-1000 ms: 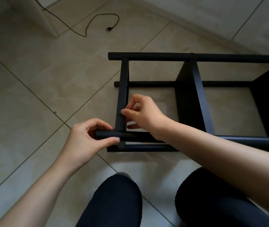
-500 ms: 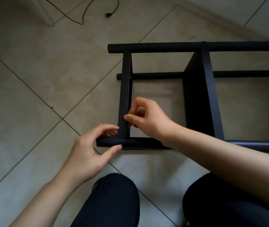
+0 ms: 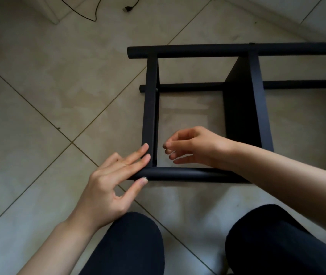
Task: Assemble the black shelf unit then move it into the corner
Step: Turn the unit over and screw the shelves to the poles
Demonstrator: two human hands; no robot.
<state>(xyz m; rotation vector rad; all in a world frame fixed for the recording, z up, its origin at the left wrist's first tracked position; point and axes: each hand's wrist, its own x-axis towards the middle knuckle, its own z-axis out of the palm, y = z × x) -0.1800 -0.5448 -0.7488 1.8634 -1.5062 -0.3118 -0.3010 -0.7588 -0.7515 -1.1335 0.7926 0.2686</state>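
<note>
The black shelf unit (image 3: 197, 51) lies on its side on the tiled floor, with round poles running left to right and flat panels between them. My left hand (image 3: 110, 187) is at the left end of the near pole (image 3: 178, 173). Its straight fingers lie over the pole and touch the end panel (image 3: 150, 106), and the thumb tip sits under the pole. My right hand (image 3: 195, 147) hovers inside the frame just right of the end panel, clear of it. Its fingers are loosely curled and nothing shows in them.
A black cable with a plug (image 3: 127, 9) lies on the floor at the top, beside a white furniture base (image 3: 53, 8). A wall skirting (image 3: 277, 16) runs across the top right. My knees (image 3: 130, 245) are close in front of the near pole.
My left hand has loosened from gripping the pole's end to straight fingers. My right hand has let go of the end panel and drawn slightly right. The view has shifted closer.
</note>
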